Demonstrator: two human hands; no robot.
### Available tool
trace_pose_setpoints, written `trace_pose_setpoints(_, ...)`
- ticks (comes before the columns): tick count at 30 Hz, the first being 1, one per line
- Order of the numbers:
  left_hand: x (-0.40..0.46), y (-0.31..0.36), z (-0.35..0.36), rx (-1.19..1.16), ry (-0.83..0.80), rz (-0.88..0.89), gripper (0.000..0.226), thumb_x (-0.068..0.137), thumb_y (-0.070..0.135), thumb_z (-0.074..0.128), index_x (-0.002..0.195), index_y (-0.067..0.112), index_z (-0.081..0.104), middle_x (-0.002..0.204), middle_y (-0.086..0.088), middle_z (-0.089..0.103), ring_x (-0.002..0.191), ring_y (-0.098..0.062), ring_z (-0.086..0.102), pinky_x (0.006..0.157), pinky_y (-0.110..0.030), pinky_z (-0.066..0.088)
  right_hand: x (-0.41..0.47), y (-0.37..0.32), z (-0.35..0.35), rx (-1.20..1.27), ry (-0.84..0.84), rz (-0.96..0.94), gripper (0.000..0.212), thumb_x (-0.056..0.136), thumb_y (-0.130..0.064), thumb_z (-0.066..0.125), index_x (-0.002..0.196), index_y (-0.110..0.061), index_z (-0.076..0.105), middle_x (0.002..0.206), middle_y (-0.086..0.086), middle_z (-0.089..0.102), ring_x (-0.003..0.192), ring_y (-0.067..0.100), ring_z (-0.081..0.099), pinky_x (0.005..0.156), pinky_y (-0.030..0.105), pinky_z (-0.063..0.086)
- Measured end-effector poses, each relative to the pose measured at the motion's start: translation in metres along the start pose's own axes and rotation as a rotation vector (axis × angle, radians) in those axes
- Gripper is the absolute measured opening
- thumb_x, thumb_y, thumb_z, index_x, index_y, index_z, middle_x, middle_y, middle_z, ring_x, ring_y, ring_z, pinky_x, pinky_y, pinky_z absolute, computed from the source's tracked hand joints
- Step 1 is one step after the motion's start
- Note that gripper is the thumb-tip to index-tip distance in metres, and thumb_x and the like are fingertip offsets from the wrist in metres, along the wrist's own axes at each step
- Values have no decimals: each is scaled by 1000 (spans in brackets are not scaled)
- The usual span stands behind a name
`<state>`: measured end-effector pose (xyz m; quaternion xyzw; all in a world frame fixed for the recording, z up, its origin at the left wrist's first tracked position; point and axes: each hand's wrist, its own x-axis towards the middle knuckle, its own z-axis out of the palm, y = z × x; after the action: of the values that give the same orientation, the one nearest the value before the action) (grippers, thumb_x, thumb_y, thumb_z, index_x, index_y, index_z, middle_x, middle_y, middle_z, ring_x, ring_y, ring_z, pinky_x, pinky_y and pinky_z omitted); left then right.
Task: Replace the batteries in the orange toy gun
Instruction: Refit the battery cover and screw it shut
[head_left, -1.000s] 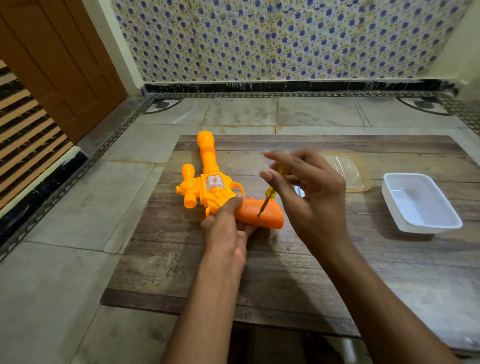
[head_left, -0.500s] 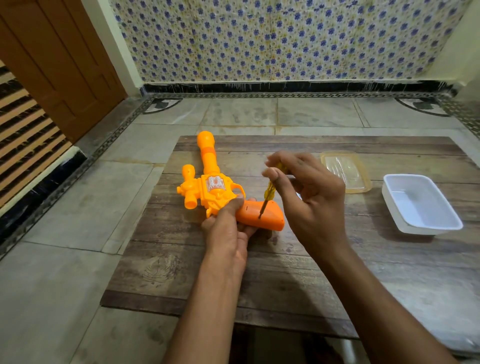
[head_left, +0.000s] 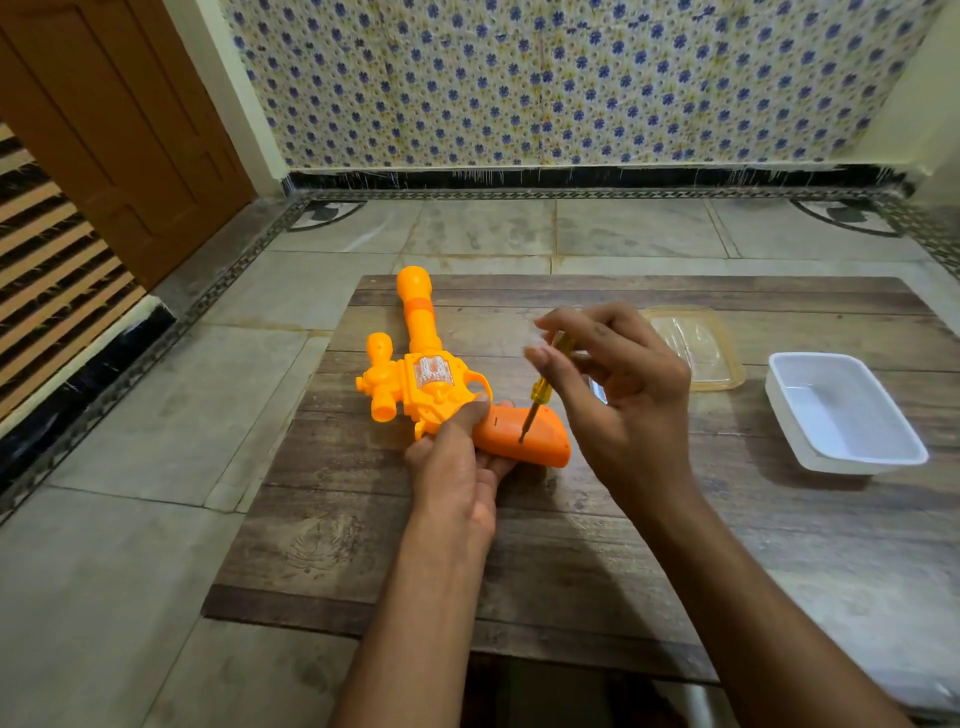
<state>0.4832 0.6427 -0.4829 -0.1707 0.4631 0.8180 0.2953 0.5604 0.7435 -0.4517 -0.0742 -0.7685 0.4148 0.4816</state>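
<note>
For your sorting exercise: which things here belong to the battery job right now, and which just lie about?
In use: toy gun, steadied by the left hand; screwdriver in the right hand, tip on the gun's handle.

Lying about: white tub; clear lid.

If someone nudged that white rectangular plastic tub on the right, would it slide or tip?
The white rectangular plastic tub looks empty and thin-walled, so it is probably light and would slide on the wooden table. Its low walls and broad base make tipping unlikely.
</note>
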Motion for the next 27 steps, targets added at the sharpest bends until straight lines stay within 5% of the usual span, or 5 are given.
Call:
trace_pose_setpoints(4, 0, 0, 1, -9, 5, 5, 36, 91, 0, 69, 123, 8, 57, 101, -20, 73, 88, -29, 74, 76, -54, 61, 0, -1, -4, 107, -46, 24, 23, 90, 12, 68, 110, 3, 74, 103, 13, 71, 98, 21, 73, 79, 43, 63)
trace_pose_setpoints(13, -4, 2, 2, -1, -12, 7, 42, 91, 0, 70, 129, 10, 54, 95, -13, 70, 85, -26, 71, 85, -59, 59, 1, -7, 2, -51, -1, -42, 29, 81, -15, 85, 108, -7, 77, 80, 11, 56, 74, 12, 59, 67, 16, 49)
trace_pose_setpoints(16, -5, 2, 1, -6, -19, 7, 42, 91, 0, 70, 130, 6, 55, 96, -15, 70, 86, -26, 71, 83, -59, 59, 0, -7, 3, -59, -3, -41, 22, 86, -16, 81, 105, -6, 77, 85, 11, 58, 79, 18, 62, 69, 22, 55)
trace_pose_setpoints(21, -1, 3, 2, -1, 12, 5, 45, 90, 1, 71, 131, 5, 54, 106, -18, 69, 91, -28, 70, 78, -57, 60, -1, -6, -3, 91, -83, 6, 22, 90, 13, 65, 109, 4, 73, 103, 12, 70, 99, 22, 72, 78, 43, 62)
trace_pose_setpoints(27, 0, 1, 1, 14, -7, 11, 44, 90, 1, 71, 131, 7, 55, 111, -20, 70, 96, -31, 71, 87, -64, 57, 0, -7, 1, -37, -41, -16, 22, 85, -7, 81, 107, -6, 77, 85, 11, 58, 77, 15, 62, 68, 20, 53)
